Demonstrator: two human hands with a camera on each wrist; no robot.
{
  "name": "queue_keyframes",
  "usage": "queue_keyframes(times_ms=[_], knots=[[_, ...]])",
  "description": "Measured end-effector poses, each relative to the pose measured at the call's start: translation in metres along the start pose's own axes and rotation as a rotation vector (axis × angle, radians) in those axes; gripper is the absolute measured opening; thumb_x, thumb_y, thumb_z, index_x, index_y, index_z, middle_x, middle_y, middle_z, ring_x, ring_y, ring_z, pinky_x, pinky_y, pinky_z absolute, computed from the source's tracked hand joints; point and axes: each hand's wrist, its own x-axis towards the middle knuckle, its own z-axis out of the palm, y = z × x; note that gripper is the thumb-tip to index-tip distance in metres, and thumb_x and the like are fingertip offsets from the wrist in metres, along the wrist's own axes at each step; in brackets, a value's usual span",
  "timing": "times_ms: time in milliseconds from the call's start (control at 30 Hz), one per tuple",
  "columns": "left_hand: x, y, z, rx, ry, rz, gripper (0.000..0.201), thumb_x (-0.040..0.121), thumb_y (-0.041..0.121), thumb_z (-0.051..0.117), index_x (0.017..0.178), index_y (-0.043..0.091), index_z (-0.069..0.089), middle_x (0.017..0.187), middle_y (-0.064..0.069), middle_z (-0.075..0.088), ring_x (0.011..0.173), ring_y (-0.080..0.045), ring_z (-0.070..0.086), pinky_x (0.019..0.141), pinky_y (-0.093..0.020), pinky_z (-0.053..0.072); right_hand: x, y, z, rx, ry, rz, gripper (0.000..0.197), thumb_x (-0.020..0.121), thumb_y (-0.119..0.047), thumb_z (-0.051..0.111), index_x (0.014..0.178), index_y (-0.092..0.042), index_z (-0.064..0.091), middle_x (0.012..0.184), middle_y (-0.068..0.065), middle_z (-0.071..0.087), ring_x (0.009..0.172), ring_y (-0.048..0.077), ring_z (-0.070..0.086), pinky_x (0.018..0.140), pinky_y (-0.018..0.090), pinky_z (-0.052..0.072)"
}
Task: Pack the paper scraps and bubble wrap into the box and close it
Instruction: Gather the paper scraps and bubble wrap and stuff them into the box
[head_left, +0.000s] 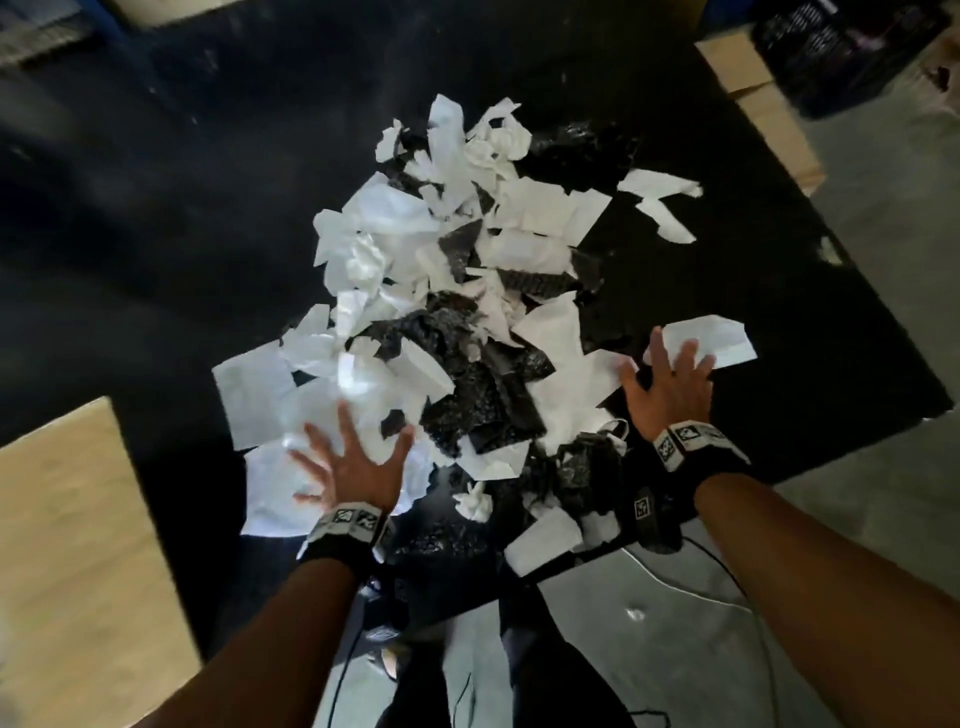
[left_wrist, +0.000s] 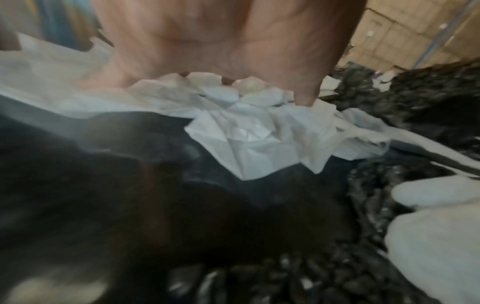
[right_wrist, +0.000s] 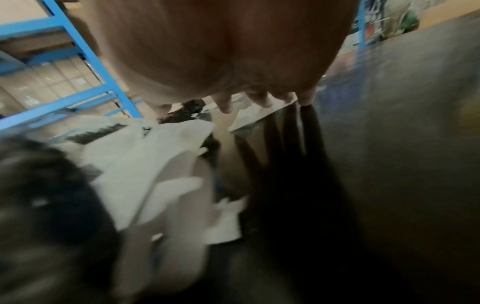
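From the head camera we see a heap of white paper scraps mixed with dark bubble wrap, spread across the middle of a black table. Our left hand sits at the pile's seven o'clock edge, fingers spread and straight over a white sheet, gripping nothing. Our right hand is at the four o'clock edge, fingers likewise splayed apart, their tips reaching a loose scrap that lies just beside the heap. A tan cardboard box lies at eight o'clock of the pile, at the table's edge; we cannot tell whether it is open. More cartons stand off the table at two o'clock.

The left wrist view shows the palm at twelve o'clock, straight fingers pressing onto crumpled white paper, with bubble wrap at three o'clock.

The right wrist view is blurred: the palm at twelve o'clock, fingertips extended toward the table, paper at eight o'clock, blue shelving at ten.
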Motion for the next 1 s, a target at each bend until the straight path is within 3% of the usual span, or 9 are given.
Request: queue_keyframes(times_ms=[167,267,333,400,500,600,667,833,1000], knots=[[-0.005,0.045,0.004,0.033,-0.04,0.247,0.101,0.086,0.078,0.048,0.162,0.034,-0.001,0.169,0.001,-0.018,0.155,-0.029,-0.02,0.115,-0.073,0.0,-0.018,-0.06,0.019,0.138,-0.1,-0.231,0.073,0.1,-0.067,0.025,0.162,-0.035,0.002,0.171,0.008,-0.001,0.156,0.035,-0.006,0.125,0.055,0.003],[0.002,0.053,0.005,-0.033,-0.075,0.375,0.09,0.085,0.068,0.052,0.156,0.017,0.032,0.17,-0.003,-0.001,0.157,-0.025,-0.003,0.12,-0.065,0.01,-0.03,-0.084,0.026,0.168,-0.188,-0.395,0.071,0.101,-0.064,0.024,0.162,-0.038,0.0,0.171,0.007,-0.001,0.157,0.033,-0.003,0.126,0.054,0.009],[0.008,0.05,0.002,-0.108,-0.04,0.427,0.078,0.08,0.065,0.047,0.134,0.009,0.058,0.161,-0.014,0.022,0.153,-0.033,0.014,0.121,-0.056,0.024,-0.032,-0.092,0.025,0.218,-0.234,-0.449,0.066,0.103,-0.06,0.027,0.162,-0.039,0.004,0.171,0.006,0.001,0.157,0.029,0.002,0.126,0.052,0.013],[0.009,0.049,-0.007,-0.173,0.114,0.362,0.071,0.089,0.053,0.051,0.135,-0.001,0.053,0.158,-0.022,0.026,0.149,-0.039,0.023,0.118,-0.053,0.03,-0.031,-0.094,0.018,0.283,-0.165,-0.47,0.061,0.105,-0.054,0.03,0.162,-0.037,0.013,0.171,0.006,0.008,0.157,0.026,0.01,0.125,0.05,0.018],[0.007,0.051,-0.026,-0.346,0.391,0.189,0.066,0.1,0.044,0.054,0.15,0.007,0.035,0.16,-0.019,0.023,0.143,-0.043,0.032,0.115,-0.058,0.032,-0.027,-0.088,0.003,0.376,0.028,-0.354,0.07,0.097,-0.064,0.028,0.16,-0.035,0.022,0.17,0.006,0.014,0.155,0.025,0.016,0.122,0.047,0.021],[0.012,0.057,-0.029,-0.468,0.264,0.092,0.085,0.097,0.069,0.038,0.161,0.017,0.016,0.169,-0.014,0.006,0.153,-0.038,0.017,0.123,-0.052,0.018,-0.021,-0.085,-0.001,0.379,0.0,-0.289,0.072,0.099,-0.067,0.035,0.161,-0.039,0.013,0.171,0.005,0.003,0.156,0.027,0.014,0.121,0.048,0.023],[0.018,0.061,-0.021,-0.383,0.127,0.162,0.105,0.084,0.087,0.03,0.162,0.021,0.008,0.171,-0.01,-0.001,0.157,-0.032,0.007,0.125,-0.054,0.013,-0.016,-0.091,0.006,0.32,-0.15,-0.353,0.078,0.095,-0.073,0.039,0.16,-0.045,0.007,0.171,0.003,0.001,0.155,0.028,0.015,0.119,0.053,0.025],[0.031,0.085,-0.017,-0.242,0.091,0.399,0.112,0.074,0.093,0.044,0.151,0.012,0.035,0.156,-0.013,0.032,0.148,-0.032,0.024,0.12,-0.053,0.029,0.0,-0.113,0.018,0.244,-0.319,-0.514,0.092,0.075,-0.089,0.041,0.156,-0.05,0.021,0.166,-0.003,0.029,0.153,0.022,0.025,0.121,0.049,0.028],[0.035,0.101,-0.071,-0.251,0.439,0.284,0.103,0.075,0.075,0.068,0.138,-0.001,0.039,0.142,-0.023,0.034,0.136,-0.042,0.035,0.115,-0.056,0.036,0.019,-0.109,-0.044,0.291,-0.113,-0.535,0.08,0.084,-0.079,0.047,0.145,-0.028,0.053,0.145,0.007,0.052,0.129,0.027,0.055,0.108,0.046,0.045]])
